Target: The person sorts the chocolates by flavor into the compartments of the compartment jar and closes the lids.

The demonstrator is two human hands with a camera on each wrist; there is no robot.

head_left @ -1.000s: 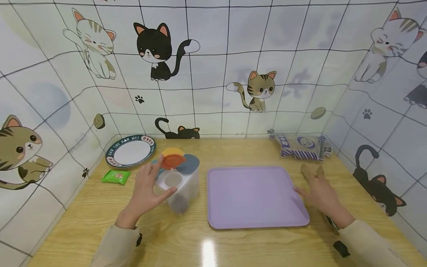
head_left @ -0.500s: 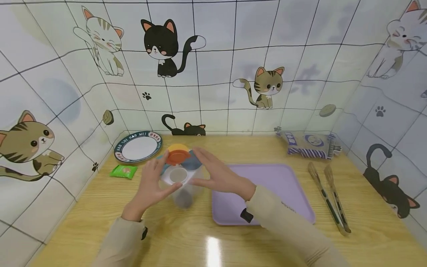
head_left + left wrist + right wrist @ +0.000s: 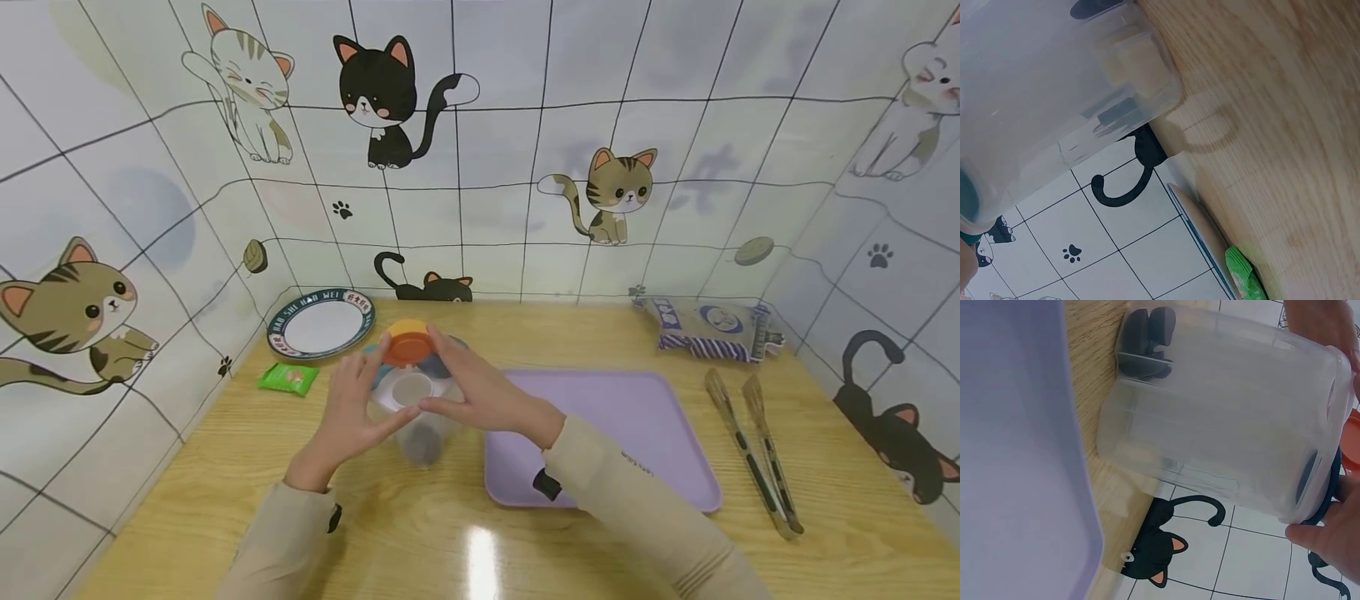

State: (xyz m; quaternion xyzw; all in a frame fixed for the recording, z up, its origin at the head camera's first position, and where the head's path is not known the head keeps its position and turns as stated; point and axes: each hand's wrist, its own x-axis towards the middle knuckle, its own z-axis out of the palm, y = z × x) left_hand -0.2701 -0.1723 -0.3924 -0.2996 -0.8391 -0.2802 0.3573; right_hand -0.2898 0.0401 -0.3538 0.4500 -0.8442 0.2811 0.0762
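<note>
A translucent plastic storage canister (image 3: 1210, 412) stands upright on the table, divided into compartments. Dark pieces (image 3: 1147, 331) lie at the bottom of one compartment and pale ones (image 3: 1141, 62) in another. Its orange and yellow flip cap (image 3: 408, 346) is raised, with a round opening in front of it; part of a blue cap shows behind. My left hand (image 3: 348, 412) grips the top from the left, thumb at the front edge. From the right, my right hand (image 3: 491, 387) holds the same rim, fingers behind and thumb in front. The two thumbs nearly meet.
A lilac tray (image 3: 600, 450) lies right of the canister, under my right forearm. Metal tongs (image 3: 750, 450) lie beyond it, with a printed plastic packet (image 3: 712, 329) behind. A plate (image 3: 321, 323) and a green packet (image 3: 288, 378) sit at the back left.
My right hand has left the tongs and come left across the tray onto the canister's rim. My left hand stays on the canister. The view has shifted slightly.
</note>
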